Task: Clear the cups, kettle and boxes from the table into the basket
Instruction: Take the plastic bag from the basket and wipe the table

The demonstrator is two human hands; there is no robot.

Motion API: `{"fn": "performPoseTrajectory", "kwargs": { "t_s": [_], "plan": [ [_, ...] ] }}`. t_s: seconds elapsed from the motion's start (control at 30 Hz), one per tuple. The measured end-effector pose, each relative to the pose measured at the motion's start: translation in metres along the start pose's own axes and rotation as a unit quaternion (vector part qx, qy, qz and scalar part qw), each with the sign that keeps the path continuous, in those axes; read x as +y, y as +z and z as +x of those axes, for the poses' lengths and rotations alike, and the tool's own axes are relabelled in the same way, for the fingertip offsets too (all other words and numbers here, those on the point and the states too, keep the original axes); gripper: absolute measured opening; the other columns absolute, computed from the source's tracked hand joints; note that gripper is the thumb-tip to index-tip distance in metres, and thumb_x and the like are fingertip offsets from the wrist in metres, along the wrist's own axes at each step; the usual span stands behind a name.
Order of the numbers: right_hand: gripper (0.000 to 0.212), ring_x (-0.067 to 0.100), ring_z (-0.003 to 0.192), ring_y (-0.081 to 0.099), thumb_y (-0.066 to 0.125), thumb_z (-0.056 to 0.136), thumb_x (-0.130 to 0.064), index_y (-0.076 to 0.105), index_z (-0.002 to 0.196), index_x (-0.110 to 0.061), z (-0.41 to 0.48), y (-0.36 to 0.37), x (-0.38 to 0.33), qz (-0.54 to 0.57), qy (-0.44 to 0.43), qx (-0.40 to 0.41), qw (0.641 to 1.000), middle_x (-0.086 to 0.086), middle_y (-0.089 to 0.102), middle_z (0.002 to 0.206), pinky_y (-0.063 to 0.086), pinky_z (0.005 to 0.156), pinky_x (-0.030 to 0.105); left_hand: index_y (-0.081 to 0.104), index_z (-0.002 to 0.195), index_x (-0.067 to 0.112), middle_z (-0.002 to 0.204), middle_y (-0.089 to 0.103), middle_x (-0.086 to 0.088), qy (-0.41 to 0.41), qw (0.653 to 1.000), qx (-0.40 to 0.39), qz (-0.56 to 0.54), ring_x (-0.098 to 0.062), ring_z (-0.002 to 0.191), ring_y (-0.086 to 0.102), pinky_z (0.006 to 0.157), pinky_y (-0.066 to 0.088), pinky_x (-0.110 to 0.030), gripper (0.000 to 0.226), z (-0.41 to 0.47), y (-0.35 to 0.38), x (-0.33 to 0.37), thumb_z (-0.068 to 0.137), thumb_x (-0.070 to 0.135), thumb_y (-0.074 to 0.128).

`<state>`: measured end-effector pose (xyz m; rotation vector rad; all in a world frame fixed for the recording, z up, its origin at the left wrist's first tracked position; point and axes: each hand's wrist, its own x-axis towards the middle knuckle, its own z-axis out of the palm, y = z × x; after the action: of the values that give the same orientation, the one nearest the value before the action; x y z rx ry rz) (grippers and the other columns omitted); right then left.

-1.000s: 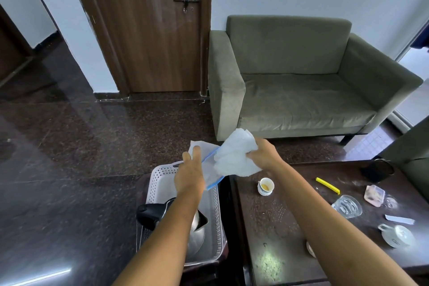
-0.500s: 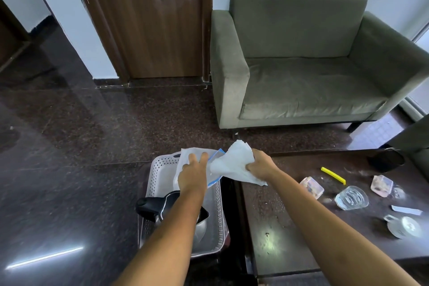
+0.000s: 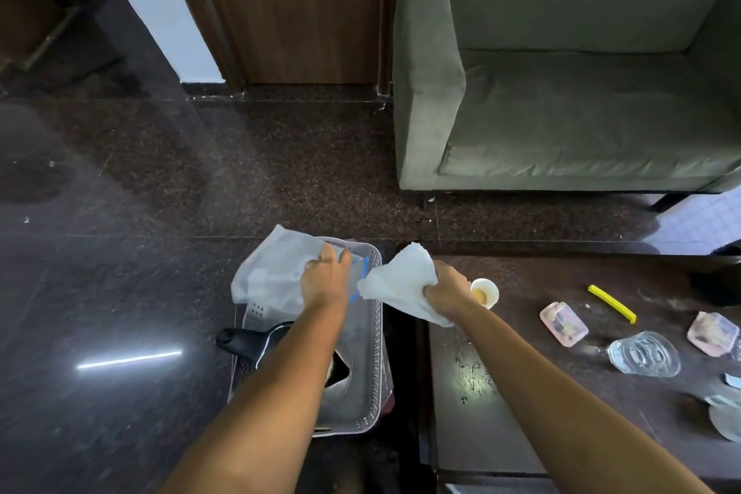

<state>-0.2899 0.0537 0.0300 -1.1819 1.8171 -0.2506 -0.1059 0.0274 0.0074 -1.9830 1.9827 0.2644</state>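
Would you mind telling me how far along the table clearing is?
Done: the kettle lies in the basket. In hand: the left hand holds a plastic bag over it; the right hand grips a white wad. Left on the table: paper cup, two pink boxes, glass cup.

Your dark brown wooden table (image 3: 561,405) carries a small white paper cup (image 3: 485,292) near its far left corner, two pinkish clear plastic boxes (image 3: 563,324) (image 3: 713,333), a yellow plastic clip stick (image 3: 611,303) and a clear glass dish (image 3: 643,354). Crumbs speckle its near left part. Beside it, the dark speckled stone floor (image 3: 120,293) bears your white perforated plastic basket (image 3: 375,373).
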Motion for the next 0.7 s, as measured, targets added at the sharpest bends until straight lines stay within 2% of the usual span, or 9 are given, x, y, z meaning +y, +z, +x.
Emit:
{"fn": "performPoseTrajectory", "kwargs": {
  "t_s": [0.07,0.2,0.3,0.4,0.47,0.57,0.63,0.7],
  "plan": [
    [0.044,0.016,0.086,0.045,0.048,0.082,-0.023,0.057,0.125,-0.017,0.008,0.002,0.001,0.008,-0.001,0.002,1.000,0.004,0.062,0.110,0.032,0.077,0.022,0.034,0.137,0.023,0.137,0.034,-0.010,-0.023,0.998,-0.046,-0.047,-0.030,0.111,0.056,0.084,0.048,-0.034,0.049,0.001,0.009,0.010,0.092,0.010,0.047],
    [0.041,0.015,0.089,0.045,0.044,0.089,-0.010,0.054,0.128,-0.015,0.026,0.003,0.010,0.008,-0.002,0.016,1.000,0.006,0.061,0.119,0.033,0.078,0.023,0.025,0.140,0.022,0.137,0.031,-0.010,-0.069,0.982,-0.121,-0.130,-0.032,0.116,0.054,0.086,0.046,-0.036,0.062,0.004,0.031,0.025,0.087,0.008,0.053],
    [0.042,0.014,0.090,0.044,0.041,0.090,-0.005,0.053,0.130,-0.014,0.039,0.002,0.017,0.004,0.003,0.035,0.999,0.007,0.061,0.122,0.032,0.079,0.023,0.021,0.143,0.021,0.143,0.028,-0.009,-0.087,0.974,-0.156,-0.140,-0.032,0.123,0.050,0.091,0.046,-0.037,0.066,0.008,0.045,0.031,0.087,0.015,0.056],
    [0.044,0.013,0.090,0.044,0.040,0.090,-0.004,0.052,0.131,-0.014,0.046,0.002,0.024,0.011,-0.002,0.051,0.999,0.006,0.061,0.120,0.032,0.079,0.024,0.023,0.143,0.019,0.143,0.031,-0.010,-0.084,0.967,-0.197,-0.134,-0.032,0.129,0.042,0.100,0.042,-0.041,0.061,0.013,0.059,0.037,0.090,0.022,0.052],
    [0.045,0.013,0.091,0.045,0.040,0.089,-0.003,0.051,0.132,-0.014,0.051,0.004,0.030,0.010,-0.004,0.050,0.999,0.005,0.061,0.120,0.032,0.080,0.024,0.032,0.140,0.018,0.140,0.037,-0.008,-0.072,0.974,-0.191,-0.096,-0.029,0.130,0.039,0.102,0.038,-0.041,0.052,0.021,0.066,0.039,0.091,0.023,0.048],
    [0.046,0.014,0.091,0.047,0.041,0.089,-0.001,0.051,0.132,-0.014,0.058,0.007,0.039,0.008,-0.009,0.050,0.999,0.006,0.062,0.118,0.033,0.079,0.024,0.037,0.136,0.018,0.142,0.035,-0.007,-0.083,0.986,-0.130,-0.063,-0.027,0.132,0.034,0.102,0.036,-0.040,0.049,0.035,0.071,0.036,0.089,0.021,0.048],
    [0.045,0.015,0.090,0.048,0.041,0.088,-0.002,0.051,0.130,-0.015,0.062,0.009,0.044,0.014,-0.011,0.052,0.998,0.005,0.063,0.116,0.033,0.077,0.023,0.022,0.146,0.021,0.153,0.021,-0.013,-0.138,0.980,-0.123,-0.080,-0.039,0.138,0.023,0.110,0.028,-0.046,0.060,0.046,0.072,0.031,0.091,0.022,0.046],
    [0.045,0.015,0.090,0.050,0.042,0.088,-0.003,0.051,0.130,-0.016,0.065,0.010,0.049,0.024,-0.011,0.052,0.998,0.004,0.064,0.115,0.034,0.077,0.024,-0.004,0.150,0.028,0.158,0.000,-0.020,-0.199,0.960,-0.169,-0.102,-0.053,0.140,0.006,0.115,0.010,-0.057,0.070,0.055,0.077,0.027,0.095,0.028,0.039]
  ]
}}
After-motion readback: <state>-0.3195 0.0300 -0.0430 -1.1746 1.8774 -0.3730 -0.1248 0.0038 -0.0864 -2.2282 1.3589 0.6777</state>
